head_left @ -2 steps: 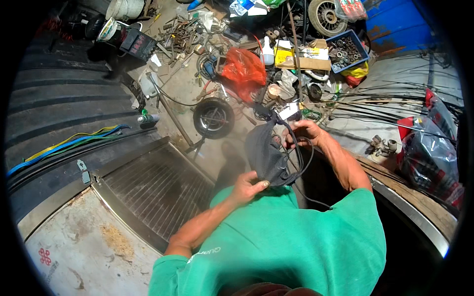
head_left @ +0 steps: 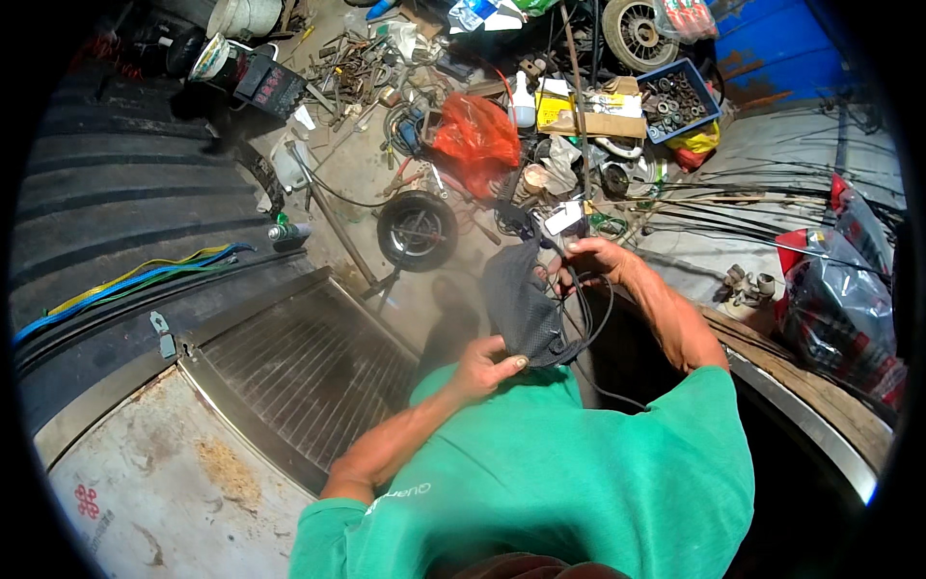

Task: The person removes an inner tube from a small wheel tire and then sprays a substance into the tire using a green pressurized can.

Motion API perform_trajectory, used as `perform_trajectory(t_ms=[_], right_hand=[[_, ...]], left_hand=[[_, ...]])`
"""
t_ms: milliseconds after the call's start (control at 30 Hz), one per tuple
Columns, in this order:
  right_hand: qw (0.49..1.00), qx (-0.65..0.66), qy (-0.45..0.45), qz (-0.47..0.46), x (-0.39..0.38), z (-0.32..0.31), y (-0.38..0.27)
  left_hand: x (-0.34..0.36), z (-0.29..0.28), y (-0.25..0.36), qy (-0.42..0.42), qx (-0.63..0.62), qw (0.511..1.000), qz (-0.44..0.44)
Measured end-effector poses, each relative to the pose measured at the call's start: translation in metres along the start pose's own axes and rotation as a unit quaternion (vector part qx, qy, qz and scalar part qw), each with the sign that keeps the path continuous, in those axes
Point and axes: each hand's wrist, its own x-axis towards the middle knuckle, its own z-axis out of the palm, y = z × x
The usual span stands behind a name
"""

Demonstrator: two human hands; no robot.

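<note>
A dark grey mesh fabric pouch (head_left: pixel 521 299) hangs before my chest, with loops of thin black cable (head_left: pixel 606 311) along its right side. My left hand (head_left: pixel 484 370) is closed on the pouch's near left edge, thumb on top. At the pouch's far right side, my right hand (head_left: pixel 590 262) has its fingers curled around the cable and the pouch's edge; part of its grip is hidden behind the cable. One cable end trails down toward my right sleeve.
Ahead on the floor lie a small black wheel (head_left: pixel 417 232), a red plastic bag (head_left: pixel 475 145), scattered tools and a blue crate (head_left: pixel 683 101) of metal parts. A grooved metal panel (head_left: pixel 309 372) stands at left. Clear plastic-wrapped packages (head_left: pixel 837 309) lie at right beside long black rods.
Both hands stay nearly in place. The pouch and cable loops have shifted very slightly between my hands.
</note>
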Motion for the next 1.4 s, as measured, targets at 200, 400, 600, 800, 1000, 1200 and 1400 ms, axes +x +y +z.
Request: perform_trajectory(t_ms=[200, 400, 600, 800, 1000, 1200, 1400], right_hand=[[0.984, -0.117, 0.119, 0.06, 0.033, 0.031, -0.018], [0.97, -0.096, 0.224, -0.008, 0.036, 0.077, -0.004], [0.946, -0.15, 0.28, -0.064, -0.002, 0.1, 0.016], [0.938, -0.214, 0.266, -0.054, -0.035, 0.118, 0.029], [0.897, -0.313, 0.313, 0.001, -0.035, 0.141, 0.059], [0.871, -0.382, 0.305, 0.053, -0.014, 0.137, 0.105], [0.865, -0.376, 0.33, 0.046, -0.018, 0.135, 0.114]], left_hand=[[0.008, 0.005, -0.015, -0.112, 0.046, 0.992, 0.043], [0.011, 0.002, 0.007, -0.149, 0.072, 0.983, -0.08], [0.006, 0.001, -0.015, -0.15, 0.156, 0.973, -0.077], [0.026, 0.023, -0.117, -0.216, 0.223, 0.949, 0.054], [0.027, 0.029, -0.081, -0.307, 0.395, 0.864, -0.062], [0.023, 0.016, -0.131, -0.307, 0.319, 0.896, -0.042], [-0.01, -0.054, -0.061, -0.131, 0.267, 0.947, -0.12]])
